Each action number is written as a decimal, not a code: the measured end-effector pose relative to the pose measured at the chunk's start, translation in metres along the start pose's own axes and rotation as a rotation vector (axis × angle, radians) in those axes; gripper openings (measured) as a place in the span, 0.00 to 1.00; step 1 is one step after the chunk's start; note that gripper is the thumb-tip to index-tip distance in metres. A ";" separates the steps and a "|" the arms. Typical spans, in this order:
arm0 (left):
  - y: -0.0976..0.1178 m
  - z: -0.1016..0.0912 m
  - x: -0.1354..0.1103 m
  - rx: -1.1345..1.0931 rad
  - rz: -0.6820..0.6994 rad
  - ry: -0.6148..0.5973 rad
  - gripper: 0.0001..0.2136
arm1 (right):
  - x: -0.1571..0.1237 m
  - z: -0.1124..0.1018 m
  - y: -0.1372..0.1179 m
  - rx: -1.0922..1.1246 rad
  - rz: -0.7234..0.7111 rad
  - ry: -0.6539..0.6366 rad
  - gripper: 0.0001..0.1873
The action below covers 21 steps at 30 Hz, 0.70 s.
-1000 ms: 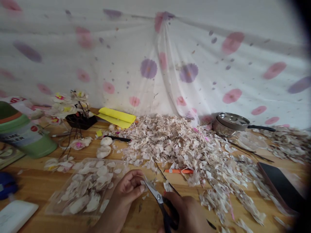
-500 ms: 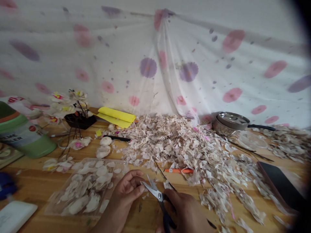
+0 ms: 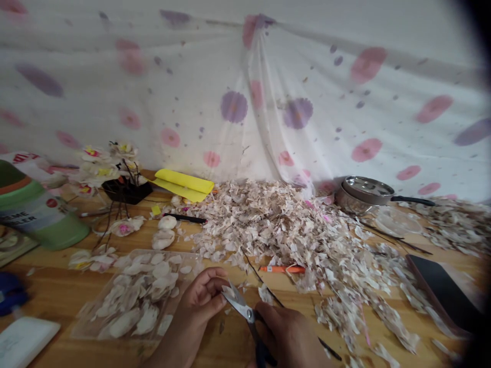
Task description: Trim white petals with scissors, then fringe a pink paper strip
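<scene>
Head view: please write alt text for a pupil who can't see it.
The right hand holds open scissors at a small pale piece pinched in the left hand, over a wooden table. A clear tray of petal-like pieces lies left; a heap of scraps spreads beyond.

White sheet (image 3: 184,102), pink-and-purple flowered, gathered near centre, pale wall (image 3: 383,20) above, wooden tabletop (image 3: 57,286), soft light

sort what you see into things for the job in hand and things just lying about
Likely in use:
scissors, in right hand
pale piece, in left hand
probably clear tray of pale pieces

Seemingly lying about:
phone
yellow sheet
green container
</scene>
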<state>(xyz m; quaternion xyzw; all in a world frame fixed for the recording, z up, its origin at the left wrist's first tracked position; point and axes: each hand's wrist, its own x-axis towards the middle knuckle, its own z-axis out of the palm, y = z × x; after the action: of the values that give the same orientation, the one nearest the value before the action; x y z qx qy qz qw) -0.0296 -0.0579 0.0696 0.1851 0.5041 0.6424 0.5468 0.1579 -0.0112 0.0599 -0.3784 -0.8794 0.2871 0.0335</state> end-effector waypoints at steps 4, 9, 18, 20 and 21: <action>-0.002 -0.001 0.001 0.010 -0.001 -0.004 0.19 | 0.000 0.001 0.000 -0.015 -0.004 -0.026 0.12; -0.006 -0.002 0.002 -0.011 -0.009 -0.015 0.20 | -0.001 0.001 -0.001 0.035 -0.008 -0.023 0.13; -0.008 -0.003 0.003 -0.044 -0.020 -0.007 0.21 | -0.002 -0.004 -0.005 0.091 0.039 -0.069 0.04; -0.010 -0.004 0.004 -0.032 -0.018 -0.014 0.21 | -0.002 -0.004 -0.004 0.124 0.030 -0.068 0.09; -0.010 -0.004 0.005 -0.030 -0.019 -0.017 0.21 | -0.002 -0.004 -0.003 0.148 0.028 -0.071 0.10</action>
<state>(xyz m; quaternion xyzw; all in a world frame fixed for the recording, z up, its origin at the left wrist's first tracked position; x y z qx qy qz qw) -0.0290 -0.0564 0.0577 0.1776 0.4912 0.6432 0.5599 0.1585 -0.0123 0.0654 -0.3767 -0.8511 0.3648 0.0259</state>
